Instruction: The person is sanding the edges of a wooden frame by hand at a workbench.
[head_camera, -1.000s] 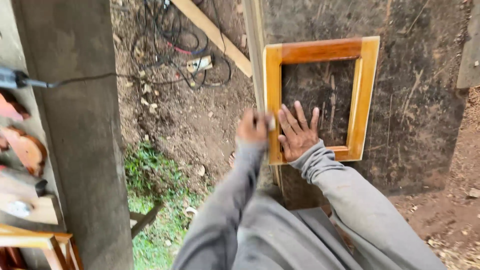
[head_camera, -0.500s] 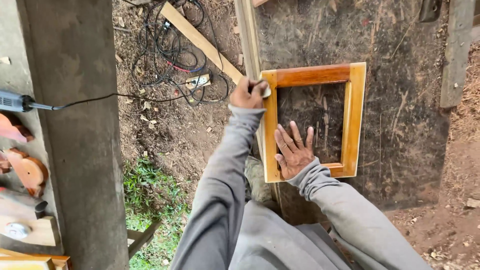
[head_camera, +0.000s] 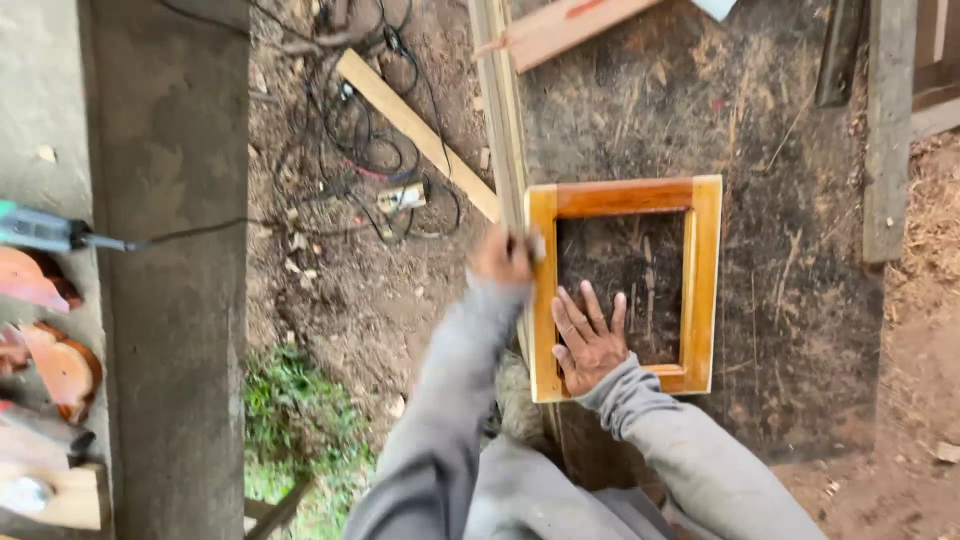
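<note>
Head view: frame (head_camera: 705, 290) lies centre-right on the board (head_camera: 790, 150); right hand (head_camera: 590, 340) flat, fingers spread, pinning it; blurred left hand (head_camera: 503, 257) clenched on a small block (head_camera: 537, 246), sanding apparently mid-way; much rail looks untouched

An outdoor carpentry yard: dirt ground, tangled cables (head_camera: 375, 150), loose timber planks (head_camera: 415, 128) and a worn workboard (head_camera: 790, 300).

Orange wooden frame (head_camera: 705, 285) flat on board

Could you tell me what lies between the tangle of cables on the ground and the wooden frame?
In the head view, a pale wooden plank runs diagonally between the cables and the frame.
</note>
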